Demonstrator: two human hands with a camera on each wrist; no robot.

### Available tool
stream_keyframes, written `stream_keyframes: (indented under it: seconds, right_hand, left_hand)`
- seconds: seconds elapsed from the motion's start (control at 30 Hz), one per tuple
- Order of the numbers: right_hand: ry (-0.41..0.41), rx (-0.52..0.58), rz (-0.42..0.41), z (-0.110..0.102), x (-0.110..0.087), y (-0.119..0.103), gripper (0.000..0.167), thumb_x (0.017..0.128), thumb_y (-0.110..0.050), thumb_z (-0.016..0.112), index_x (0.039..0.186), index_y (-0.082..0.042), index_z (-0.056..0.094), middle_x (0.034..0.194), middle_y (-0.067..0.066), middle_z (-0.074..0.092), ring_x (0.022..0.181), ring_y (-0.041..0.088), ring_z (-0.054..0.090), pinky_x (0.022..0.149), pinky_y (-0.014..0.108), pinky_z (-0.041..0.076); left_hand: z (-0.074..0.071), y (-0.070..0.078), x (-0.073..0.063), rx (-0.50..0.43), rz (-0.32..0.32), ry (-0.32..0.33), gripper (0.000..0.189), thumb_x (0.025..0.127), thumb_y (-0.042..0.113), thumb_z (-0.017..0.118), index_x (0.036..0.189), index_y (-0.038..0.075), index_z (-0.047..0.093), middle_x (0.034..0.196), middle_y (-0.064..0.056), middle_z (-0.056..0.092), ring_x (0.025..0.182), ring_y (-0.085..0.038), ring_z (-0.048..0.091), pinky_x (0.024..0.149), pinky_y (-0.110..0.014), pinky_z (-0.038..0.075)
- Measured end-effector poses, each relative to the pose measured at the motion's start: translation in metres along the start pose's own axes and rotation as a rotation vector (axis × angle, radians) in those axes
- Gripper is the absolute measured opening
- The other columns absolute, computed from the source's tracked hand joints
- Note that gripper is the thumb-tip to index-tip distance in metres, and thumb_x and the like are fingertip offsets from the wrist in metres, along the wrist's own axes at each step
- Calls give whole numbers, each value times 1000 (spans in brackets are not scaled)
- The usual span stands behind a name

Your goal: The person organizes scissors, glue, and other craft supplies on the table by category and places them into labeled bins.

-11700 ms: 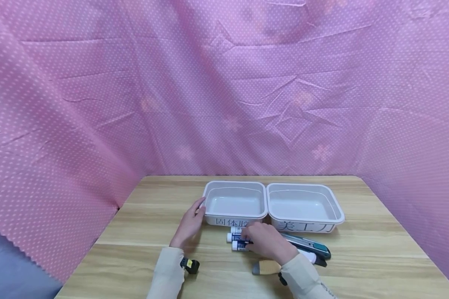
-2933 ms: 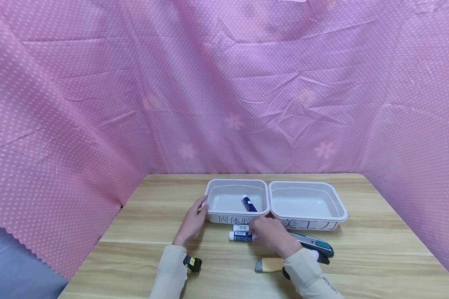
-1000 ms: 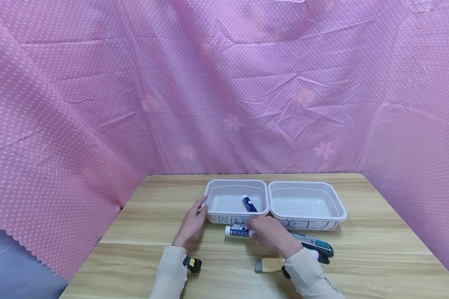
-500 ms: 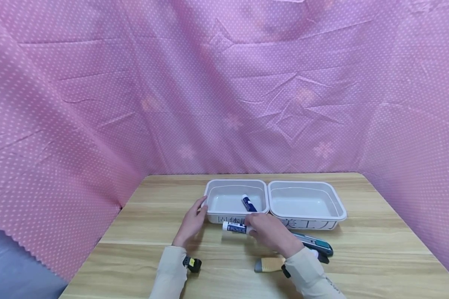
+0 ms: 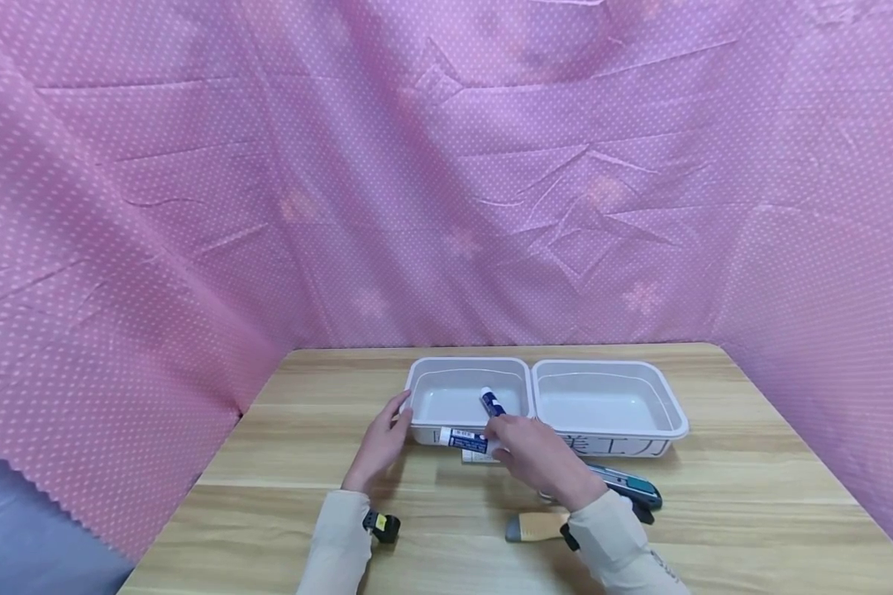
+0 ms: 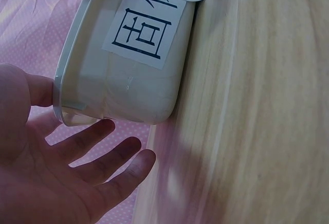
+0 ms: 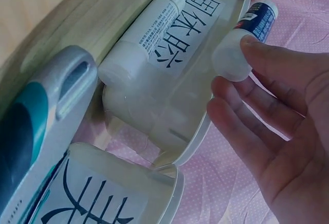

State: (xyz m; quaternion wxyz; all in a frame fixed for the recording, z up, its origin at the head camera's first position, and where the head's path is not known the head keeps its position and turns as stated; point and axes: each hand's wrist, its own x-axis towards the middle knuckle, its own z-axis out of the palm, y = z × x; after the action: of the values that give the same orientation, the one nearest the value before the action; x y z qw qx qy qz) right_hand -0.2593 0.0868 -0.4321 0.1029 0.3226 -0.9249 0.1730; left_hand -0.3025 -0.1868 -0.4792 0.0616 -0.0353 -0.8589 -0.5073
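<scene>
My right hand [image 5: 539, 456] pinches a blue-and-white glue stick [image 5: 465, 440] by its whitish end, between thumb and fingertips. The stick is raised in front of the left white box [image 5: 424, 433], overlapping its label in the head view. A second blue glue stick [image 5: 492, 402] lies inside that box. Along the box's front lies a white glue stick [image 7: 149, 29], partly hidden under my hand in the head view. My left hand [image 5: 379, 446] touches the box's left rim, thumb and index finger at the corner, the other fingers [image 6: 123, 170] spread and fairly straight.
The right white box [image 5: 618, 446] stands against the left one. A teal-and-grey utility knife [image 5: 628, 482] lies in front of it. Nearer me is a tool with a yellow-orange handle [image 5: 539, 526], partly behind my right wrist. Pink dotted cloth [image 5: 461, 207] hangs behind the wooden table [image 5: 268, 496].
The first glue stick has gone into the left box. Since then my right hand has picked up another blue one and raised it toward the box front. My left hand stays at the rim.
</scene>
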Motion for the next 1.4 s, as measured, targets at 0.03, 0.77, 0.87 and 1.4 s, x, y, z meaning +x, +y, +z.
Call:
stream_keyframes:
  seconds: [0.03,0.77,0.87,1.4]
  right_hand:
    - [5,5,6,-1,0,0,23,91,-13,77,114,-12,73,104,1,74,89,15,71,79,31,61]
    - [213,-16,18,-4,2,8,26,85,-11,83,109,-13,73,106,0,74,92,16,71,80,33,61]
    - [231,-13,21,-4,2,10,26,84,-10,83,108,-12,73,107,0,75,93,17,71,81,34,61]
    - [276,-1,86,-3,2,16,27,85,-9,83,109,-11,72,103,2,75,90,16,70,78,31,61]
  left_hand:
    - [0,0,0,-2,-2,-3,48,110,25,45,157,13,41,159,-25,40,136,-48,50,112,-60,43]
    - [1,1,-2,6,0,-5,49,110,27,44,157,13,40,160,-24,38,137,-48,49,112,-62,42]
    - [1,1,-1,6,1,-4,50,110,28,45,157,13,41,160,-24,38,136,-48,50,112,-61,42]
    - [1,0,-1,-6,-2,-3,49,110,26,45,157,13,41,159,-24,40,135,-47,52,111,-62,43]
